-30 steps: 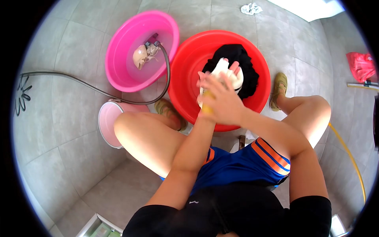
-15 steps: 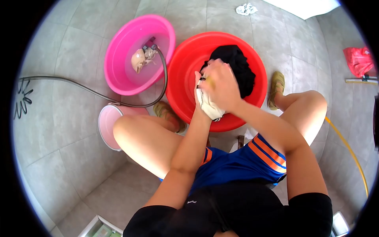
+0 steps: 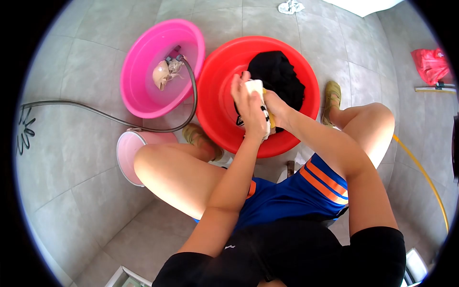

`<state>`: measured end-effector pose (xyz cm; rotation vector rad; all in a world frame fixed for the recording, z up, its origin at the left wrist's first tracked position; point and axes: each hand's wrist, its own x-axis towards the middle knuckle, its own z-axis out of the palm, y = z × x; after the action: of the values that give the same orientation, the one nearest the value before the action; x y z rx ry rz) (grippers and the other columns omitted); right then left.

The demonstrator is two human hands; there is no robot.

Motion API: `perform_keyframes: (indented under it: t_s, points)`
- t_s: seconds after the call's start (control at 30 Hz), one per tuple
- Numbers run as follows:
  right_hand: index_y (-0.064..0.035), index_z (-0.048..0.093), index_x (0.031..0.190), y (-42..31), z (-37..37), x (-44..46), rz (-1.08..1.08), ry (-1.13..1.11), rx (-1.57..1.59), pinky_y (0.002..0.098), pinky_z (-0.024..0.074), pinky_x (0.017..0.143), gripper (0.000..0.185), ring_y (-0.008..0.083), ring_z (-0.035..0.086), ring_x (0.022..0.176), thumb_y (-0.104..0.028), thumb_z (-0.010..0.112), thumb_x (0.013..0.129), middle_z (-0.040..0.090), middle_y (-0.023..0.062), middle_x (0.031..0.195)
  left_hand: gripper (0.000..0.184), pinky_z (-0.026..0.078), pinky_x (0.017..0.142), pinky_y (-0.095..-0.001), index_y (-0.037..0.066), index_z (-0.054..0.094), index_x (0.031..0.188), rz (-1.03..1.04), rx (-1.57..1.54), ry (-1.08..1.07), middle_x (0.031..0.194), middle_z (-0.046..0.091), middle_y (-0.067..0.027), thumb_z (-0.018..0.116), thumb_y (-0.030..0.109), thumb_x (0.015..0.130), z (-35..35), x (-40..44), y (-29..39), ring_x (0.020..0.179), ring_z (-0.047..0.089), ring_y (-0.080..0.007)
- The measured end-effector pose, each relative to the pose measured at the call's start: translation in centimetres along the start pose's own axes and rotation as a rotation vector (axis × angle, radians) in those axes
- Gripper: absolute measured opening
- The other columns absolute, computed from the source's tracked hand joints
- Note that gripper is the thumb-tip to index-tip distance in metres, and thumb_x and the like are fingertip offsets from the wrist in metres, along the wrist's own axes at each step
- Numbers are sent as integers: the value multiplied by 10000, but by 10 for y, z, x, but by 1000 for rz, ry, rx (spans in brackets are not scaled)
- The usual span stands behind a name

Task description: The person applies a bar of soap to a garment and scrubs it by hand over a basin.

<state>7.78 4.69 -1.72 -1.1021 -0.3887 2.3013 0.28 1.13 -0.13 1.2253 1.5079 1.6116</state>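
Observation:
Over the red basin (image 3: 222, 138), my left hand (image 3: 251, 112) grips a white cloth (image 3: 255, 86) with black marks, folded in the palm. My right hand (image 3: 279, 109) is pressed against the cloth's right side, its fingers partly hidden behind it. Something yellow (image 3: 272, 119) shows between my right hand and the cloth; its kind is mostly hidden. Black clothing (image 3: 277, 79) lies bunched in the basin just beyond my hands. A small black-and-white patch of fabric hangs below my left fingers.
A pink basin (image 3: 131, 91) to the left holds water, beige garments (image 3: 161, 74) and the end of a grey hose (image 3: 95, 106). Near my left knee stands a pink bucket (image 3: 130, 155). A yellow hose (image 3: 420, 172) and red bag (image 3: 430, 64) are at the right.
My right hand has moved from on top of the cloth down to its right side. My left hand has turned, and the white cloth now stands up between both hands.

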Motion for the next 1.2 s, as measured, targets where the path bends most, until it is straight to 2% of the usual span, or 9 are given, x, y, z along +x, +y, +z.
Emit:
perform_keyframes:
  t_s: [0.1,0.17,0.23,0.37,0.53,0.67,1.03,1.17,1.2]
  points:
    - [-41,542,1068,-10,1,4,-116,35,-36,378,499,738,270,214,602,850,4,480,808,600,101,954,468,230,1077,-378,-27,401,1327,25,32,260,1400,334,-187,353,190,916,-15,12,-2,1303,321,-308]
    - [-39,535,1058,-19,10,-10,-90,22,41,381,499,766,272,227,592,881,9,500,793,592,98,963,458,265,1059,-370,17,423,1320,-559,-446,593,1345,408,-189,339,245,931,-20,24,-20,1289,356,-259]
    - [-76,551,1043,-5,20,-11,-127,-57,-135,388,499,781,281,250,593,921,-27,556,766,584,101,984,475,279,1064,-394,41,412,1320,-590,-1653,-794,1363,392,-199,339,319,942,-60,10,-77,1296,356,-260]
    - [-173,574,1056,28,48,-53,-649,-107,-1498,362,479,714,347,264,593,809,-282,687,746,550,99,884,550,318,1043,-401,70,384,1341,-784,-1540,-380,1360,403,-173,332,431,929,-39,-5,-44,1263,393,-271]
    - [-119,592,1025,-2,23,-31,-1385,134,-1926,382,437,833,389,305,561,971,-412,655,776,572,132,978,651,367,1016,-410,106,349,1368,-819,-1487,-257,1356,417,-141,323,572,913,-23,-2,-29,1223,440,-284]
    - [-65,501,1155,-28,-2,5,-468,422,-1125,432,423,907,503,415,536,1050,-490,380,914,524,258,1161,800,400,980,-370,56,347,1350,-893,-1476,-361,1295,465,-111,329,688,861,-23,-4,-14,1154,494,-243]
    - [-53,516,1143,-7,17,-21,-1433,363,-1910,491,409,912,362,364,472,1148,-324,478,906,509,238,1189,637,399,955,-350,134,417,1318,-776,-1384,-211,1347,434,-9,315,615,913,-17,7,-16,1199,442,-188]
    - [-14,549,1061,-21,14,-10,-569,394,-1144,445,444,886,336,346,484,1104,-301,475,902,544,167,1110,681,445,862,-317,126,435,1298,-908,-1264,-155,1006,578,-9,336,656,882,-4,1,14,973,561,-181]
    - [-30,550,1083,-2,29,-28,-1024,292,-1323,470,445,876,333,390,471,1116,-298,496,893,545,183,1109,664,427,888,-319,123,433,1298,-1001,-1963,-388,1066,568,-18,338,639,892,-12,1,-19,1006,550,-187]
